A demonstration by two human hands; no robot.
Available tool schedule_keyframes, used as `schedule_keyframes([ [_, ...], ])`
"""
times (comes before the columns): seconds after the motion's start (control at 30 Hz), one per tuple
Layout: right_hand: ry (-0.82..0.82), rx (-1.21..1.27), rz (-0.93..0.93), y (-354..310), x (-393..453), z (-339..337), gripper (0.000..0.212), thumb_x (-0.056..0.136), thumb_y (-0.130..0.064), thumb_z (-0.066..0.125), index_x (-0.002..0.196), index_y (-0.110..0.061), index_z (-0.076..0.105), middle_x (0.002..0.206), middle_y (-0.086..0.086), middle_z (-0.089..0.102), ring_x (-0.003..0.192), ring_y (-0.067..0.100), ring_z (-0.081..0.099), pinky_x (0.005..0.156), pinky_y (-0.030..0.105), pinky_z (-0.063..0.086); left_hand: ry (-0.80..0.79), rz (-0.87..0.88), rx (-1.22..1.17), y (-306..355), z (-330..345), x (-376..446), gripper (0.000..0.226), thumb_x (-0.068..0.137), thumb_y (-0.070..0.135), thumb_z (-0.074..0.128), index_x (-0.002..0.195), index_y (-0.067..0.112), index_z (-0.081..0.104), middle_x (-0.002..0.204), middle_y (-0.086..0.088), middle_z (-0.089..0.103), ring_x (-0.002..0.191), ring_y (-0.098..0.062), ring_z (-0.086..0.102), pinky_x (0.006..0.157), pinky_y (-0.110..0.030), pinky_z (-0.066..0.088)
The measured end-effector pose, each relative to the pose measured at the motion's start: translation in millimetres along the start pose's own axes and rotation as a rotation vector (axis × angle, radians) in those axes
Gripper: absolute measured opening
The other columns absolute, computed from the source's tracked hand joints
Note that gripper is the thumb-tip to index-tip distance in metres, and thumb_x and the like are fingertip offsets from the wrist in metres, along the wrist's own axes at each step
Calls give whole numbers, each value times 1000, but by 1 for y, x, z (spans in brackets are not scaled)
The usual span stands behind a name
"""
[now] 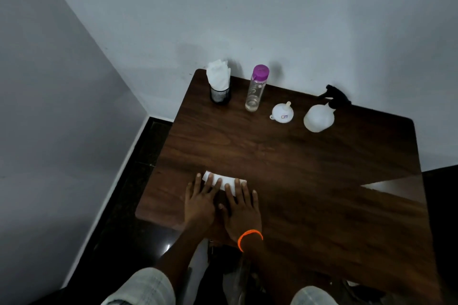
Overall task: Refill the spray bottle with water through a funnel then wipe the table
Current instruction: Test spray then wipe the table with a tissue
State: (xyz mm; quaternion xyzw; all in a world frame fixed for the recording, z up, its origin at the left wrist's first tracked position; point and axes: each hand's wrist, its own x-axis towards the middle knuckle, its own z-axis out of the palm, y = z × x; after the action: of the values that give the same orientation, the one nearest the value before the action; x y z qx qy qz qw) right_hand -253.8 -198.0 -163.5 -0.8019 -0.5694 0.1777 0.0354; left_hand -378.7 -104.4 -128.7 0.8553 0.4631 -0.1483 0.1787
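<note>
Fingers of the left hand (200,202) and right hand (241,208) lie straight, pressing flat on 1 white tissue (229,181). Its long axis runs sideways under both sets of fingertips, on the table (309,168). Spray bottle (319,114) and funnel (283,113) stand well beyond, right-hand side. The palms hide the tissue's near edge.

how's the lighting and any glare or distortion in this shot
Head view: dim overall, the near table sinking into shadow; a pale glare patch on its right edge; soft shadows on the wall behind the water bottle and spray bottle; wide-angle bending at the table edges; the tissue under both hands is nearly blown out.
</note>
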Motion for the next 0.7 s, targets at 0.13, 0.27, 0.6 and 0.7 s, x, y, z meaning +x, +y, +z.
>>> schedule_keyframes([
  [0.13, -20, -11, -54, -6, -39, 12, 66, 99, -52, 43, 159, -30, 26, 166, 9, 27, 156, 28, 17, 121, 53, 12, -32, -61, 23, 4, 23, -40, 71, 92, 55, 41, 158, 32, 25, 168, 1, 15, 156, -32, 3, 122, -50, 12],
  [0.27, -40, -14, -87, 0, -76, 17, 65, 99, -52, 39, 159, -30, 27, 167, 8, 26, 156, 26, 16, 121, 52, 12, 12, -42, -72, 15, 34, -80, 72, 82, 50, 33, 147, 25, 51, 158, -7, 41, 146, -38, 37, 110, -51, 30],
  [0.6, -58, -6, -72, 69, -135, 8, 61, 99, -50, 45, 156, -35, 33, 166, 2, 28, 154, 20, 23, 119, 51, 18, -51, -23, -52, 83, 79, -109, 70, 82, 53, 58, 148, 29, 50, 158, -7, 44, 150, -31, 23, 118, -47, 11],
  [0.7, -48, -23, -42, 90, -124, 2, 60, 100, -49, 42, 157, -37, 31, 166, 1, 27, 155, 20, 22, 119, 51, 17, -77, -24, 3, 106, 65, -91, 71, 86, 58, 47, 151, 30, 46, 162, -6, 38, 153, -32, 17, 120, -48, 10],
])
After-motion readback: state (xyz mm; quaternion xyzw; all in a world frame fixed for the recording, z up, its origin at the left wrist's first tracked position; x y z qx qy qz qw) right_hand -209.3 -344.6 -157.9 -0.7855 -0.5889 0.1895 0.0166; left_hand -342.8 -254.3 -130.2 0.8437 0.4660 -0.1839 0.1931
